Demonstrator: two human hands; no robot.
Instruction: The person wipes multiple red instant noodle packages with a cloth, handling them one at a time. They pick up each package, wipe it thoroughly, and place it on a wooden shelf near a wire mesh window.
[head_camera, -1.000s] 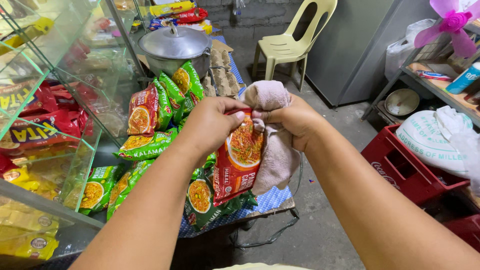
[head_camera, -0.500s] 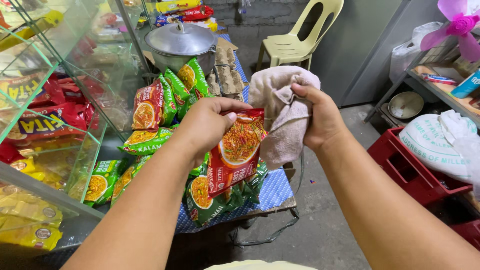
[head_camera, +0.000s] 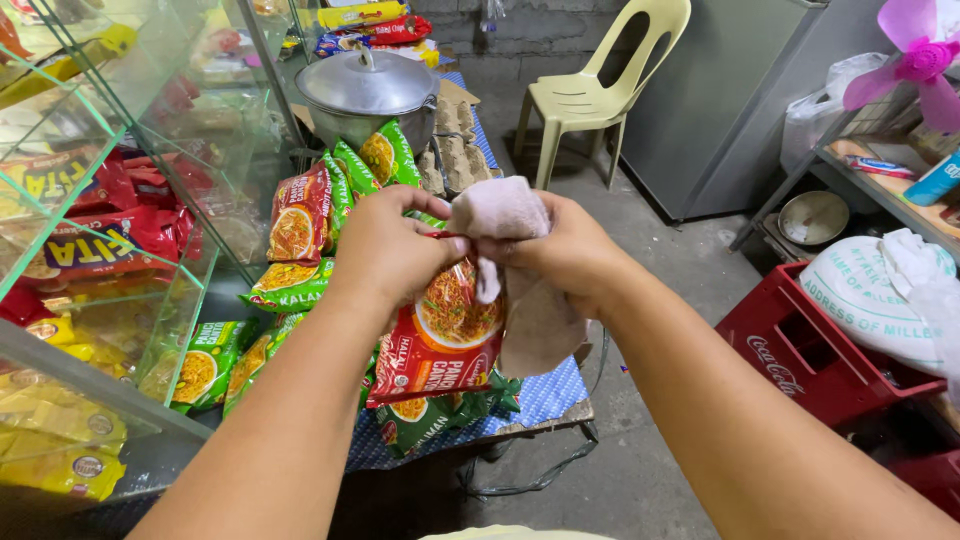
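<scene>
The left hand (head_camera: 395, 245) pinches the top edge of a red noodle packet (head_camera: 440, 335), fingers curled over its upper corner; the right hand (head_camera: 570, 255) is closed around a pinkish cloth (head_camera: 525, 300), bunched above the fist and trailing below it; both forearms reach forward and meet at mid-frame; the packet hangs upright, long axis vertical, printed face toward the camera, above the blue-checked worktop (head_camera: 550, 395); green noodle packets (head_camera: 215, 360) lie beside a glass display case (head_camera: 120, 230); a lidded metal pot (head_camera: 365, 90) stands beyond.
</scene>
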